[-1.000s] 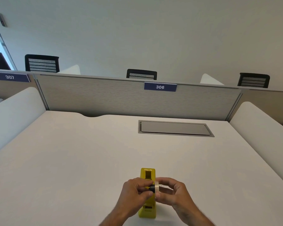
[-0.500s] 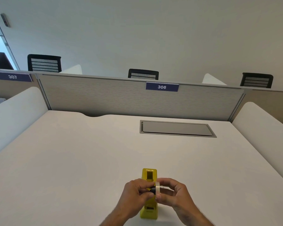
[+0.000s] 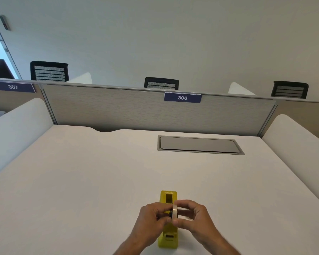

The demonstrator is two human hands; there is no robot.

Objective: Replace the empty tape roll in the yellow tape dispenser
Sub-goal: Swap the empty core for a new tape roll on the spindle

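You hold the tape roll between both hands, just above the yellow tape dispenser.

Your right hand pinches the roll's rim with thumb and fingers closed on it; your left hand grips a black hub at the roll's side. The dispenser stands on the white desk, near its front edge, well short of the grey cable hatch.

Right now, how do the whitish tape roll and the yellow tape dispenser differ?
The whitish tape roll is a small thin ring held off the desk between both hands; the yellow tape dispenser is a larger, long block resting on the white desk. The roll stands edge-on above the dispenser, which lies lengthwise.
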